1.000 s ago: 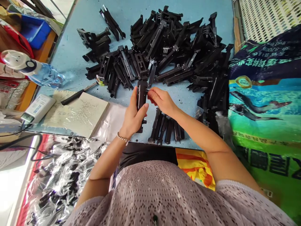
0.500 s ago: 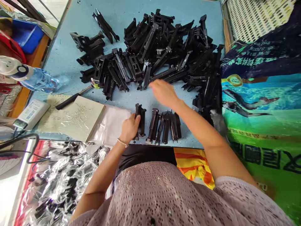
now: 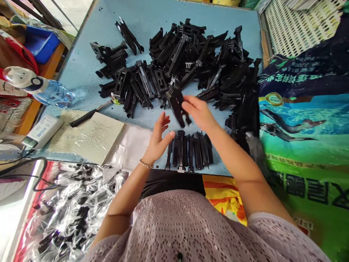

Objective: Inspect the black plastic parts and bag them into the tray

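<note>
My right hand grips a black slotted plastic part, held tilted above the table in front of the pile. It is slightly blurred. My left hand holds nothing; its fingers and thumb are apart, and it hovers just left of the held part. Below both hands, several similar black parts stand side by side in a row along the table's front edge. Beyond them lies a large heap of the same black parts, with a looser cluster at its left side.
To the left are a water bottle, a white box, a black-handled tool and a board with tiny pieces. Clear plastic bags lie beside it. A printed sack borders the right; bagged parts sit below left.
My right hand has lifted a black part from the heap toward me. My left hand has let go of the part it held, now in the row, and moved up, opening.
</note>
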Motion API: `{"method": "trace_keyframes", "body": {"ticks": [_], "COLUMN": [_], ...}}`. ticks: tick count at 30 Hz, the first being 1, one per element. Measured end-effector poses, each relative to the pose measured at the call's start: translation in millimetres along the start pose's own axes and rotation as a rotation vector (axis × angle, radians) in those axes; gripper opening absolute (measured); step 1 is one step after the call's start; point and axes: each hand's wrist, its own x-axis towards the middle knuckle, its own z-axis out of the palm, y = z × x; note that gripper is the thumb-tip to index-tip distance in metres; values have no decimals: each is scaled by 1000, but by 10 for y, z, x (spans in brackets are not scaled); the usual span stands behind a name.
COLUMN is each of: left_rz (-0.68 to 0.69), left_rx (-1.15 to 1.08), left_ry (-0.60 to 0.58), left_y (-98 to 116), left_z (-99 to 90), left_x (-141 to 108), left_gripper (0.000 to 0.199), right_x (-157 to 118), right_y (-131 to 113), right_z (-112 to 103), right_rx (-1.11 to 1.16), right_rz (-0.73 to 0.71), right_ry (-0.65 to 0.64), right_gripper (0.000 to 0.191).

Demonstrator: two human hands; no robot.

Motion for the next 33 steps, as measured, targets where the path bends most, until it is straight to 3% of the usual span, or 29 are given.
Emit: {"method": "trace_keyframes", "body": {"ticks": [2,3,7,8,10,12,17,22,24,26,29,33], "left_rz": [-10,-28,-79,-99,-163,-241,-417,-432,-445,-490,-568,-576], "left_rx": [-184,-225,-263,-275,-304,-357,-502,-549,-570,-586,-606,-625], "left_ry": [17,52,248,282,321,293,141,115,100,84,29,-27], "left_y": [49,76,163,176,196,224,353,470,500,516,516,533], "left_z": [75,115,200,188,127,48,0,35,3,-40,-82,-71], "left_x": [93,113,36,-3,-75,-129,-174,-117,-94,-82,-84,-102], "left_gripper": [74,75,72,63,45,39,38,44,46,45,44,40], "right_x": [-278,-396,-678,-699,-684,-601,-277,-237,-306,-365,-380,-334], "right_y": [-198,-273,-446,-467,-487,-474,-300,-114,-102,-131,-220,-344], "right_z": [249,357,555,539,446,327,295,483,460,373,195,25], "right_rx": [285,307,76,47,62,56,-220,50,53,-94,-384,-540], "right_rz": [64,63,-110,-162,-239,-262,-207,-9,-79,-219,-355,-369], "right_ry": [-63,-12,240,215,48,-59,-10,-158,-99,-39,-126,-222], "right_gripper": [56,52,24,21,20,20,34,47,43,37,34,39]}}
